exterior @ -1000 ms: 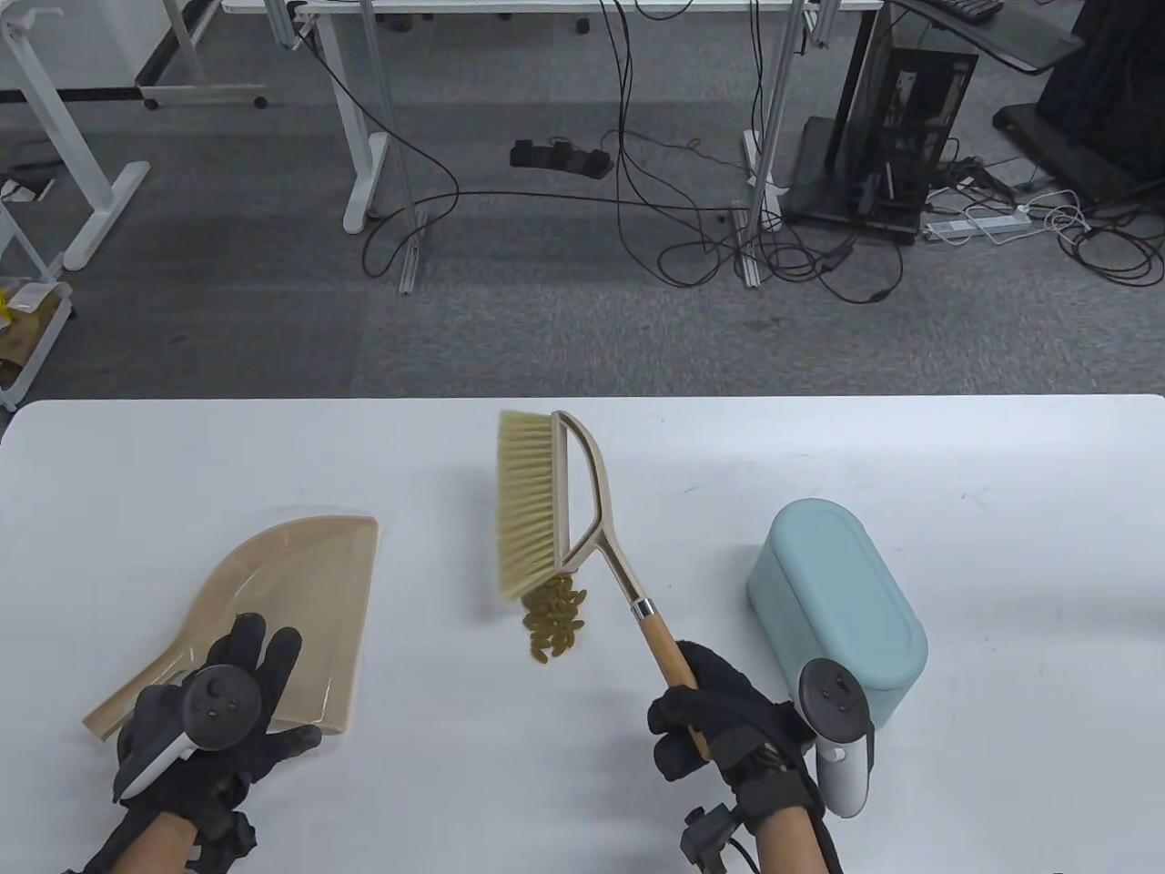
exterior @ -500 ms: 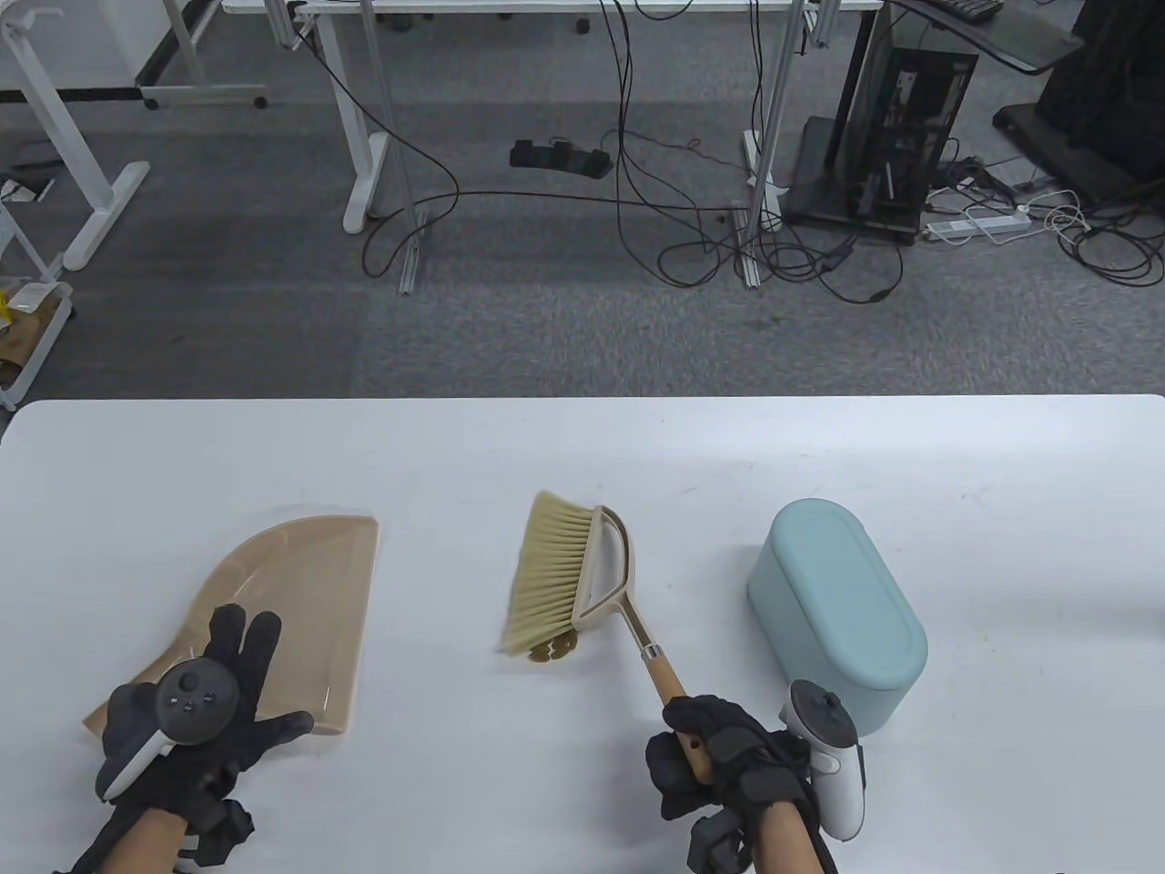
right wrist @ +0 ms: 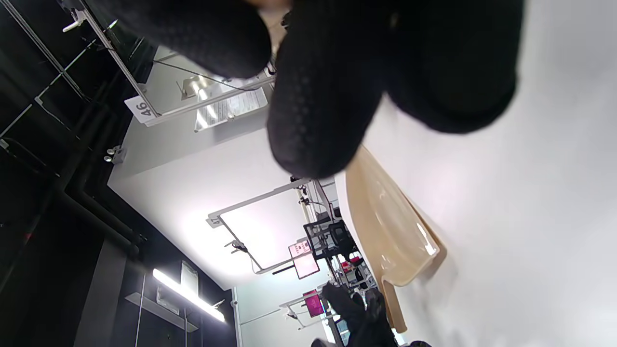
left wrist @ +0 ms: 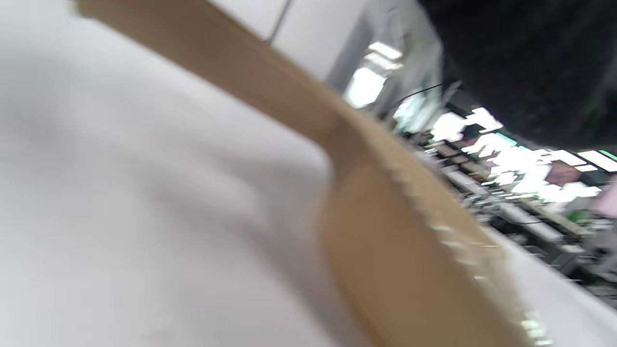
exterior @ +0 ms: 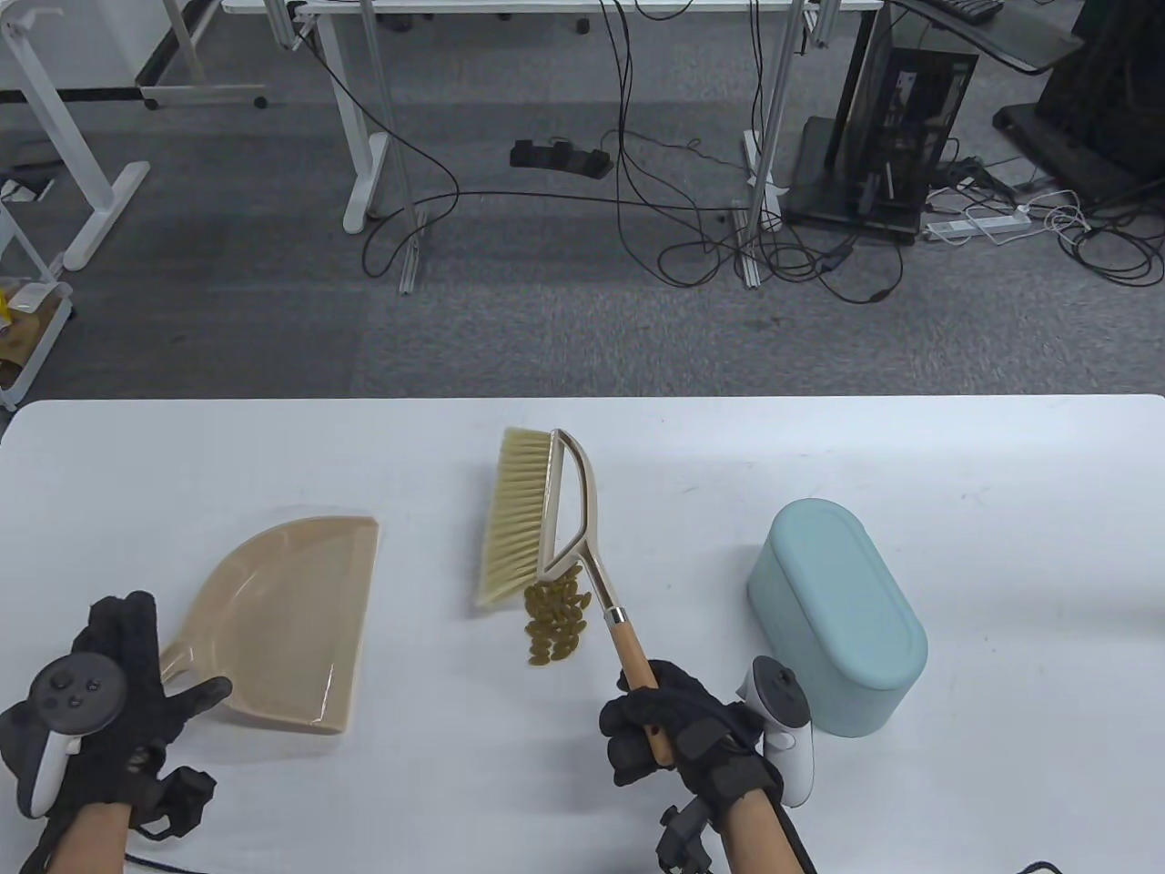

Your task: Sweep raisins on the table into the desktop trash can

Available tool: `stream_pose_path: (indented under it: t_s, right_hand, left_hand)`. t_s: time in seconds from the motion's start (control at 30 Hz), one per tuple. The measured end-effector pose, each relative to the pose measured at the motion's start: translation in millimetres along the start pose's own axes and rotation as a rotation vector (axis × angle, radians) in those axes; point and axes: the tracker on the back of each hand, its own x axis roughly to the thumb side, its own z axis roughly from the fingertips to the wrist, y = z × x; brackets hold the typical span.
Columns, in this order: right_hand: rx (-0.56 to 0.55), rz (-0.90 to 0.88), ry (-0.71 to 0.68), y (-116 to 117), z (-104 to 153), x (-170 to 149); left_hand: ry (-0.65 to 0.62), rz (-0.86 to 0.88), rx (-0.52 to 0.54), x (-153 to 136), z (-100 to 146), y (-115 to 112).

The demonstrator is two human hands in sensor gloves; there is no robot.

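I have my right hand [exterior: 678, 742] clenched around the wooden handle of the brush [exterior: 546, 523], low on the counter [exterior: 1001, 510] near its front edge. The brush angles away from me and to the left, its pale bristles pointing left, and the near corner of the brush head sits right at the far edge of the raisins [exterior: 555, 621]. The raisins lie in one small heap on the counter, between the dustpan [exterior: 291, 610] on the left and the desktop trash can [exterior: 837, 614] on the right, closer to my side than to the far edge. The trash can stands just to the right of my right hand, apart from the heap.

My left hand [exterior: 100, 728] is released, fingers spread, holding nothing, near the counter's front left corner. Its thumb reaches toward the dustpan's stub handle, but I cannot tell whether it touches. The dustpan lies flat with its straight lip facing right, toward the raisins. In the left wrist view the dustpan [left wrist: 395, 241] shows only as a tan blur.
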Motion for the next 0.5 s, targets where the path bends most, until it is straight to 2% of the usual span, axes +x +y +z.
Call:
stream_pose_path:
  t_s: [0.1,0.2,0.33,0.4,0.5]
  right_hand:
    - [0.013,-0.002,0.004,3,0,-2]
    - [0.015,0.001,-0.010,6,1,0]
    - [0.022,-0.014,-0.070,10,5,13]
    - [0.006,0.016,-0.116,12,10,26]
    - [-0.083,0.231,-0.179,14,29,61]
  left_hand:
    - [0.113,-0.008,-0.082,-12,-8,-2]
    - [0.163,-0.001,-0.052,-19,-11,-5]
    - [0.120,0.020,-0.152,-15,-10,8]
    - [0.097,0.083,-0.194,-14,-9,16]
    - [0.038,0.183,-0.330,-11,-6,20]
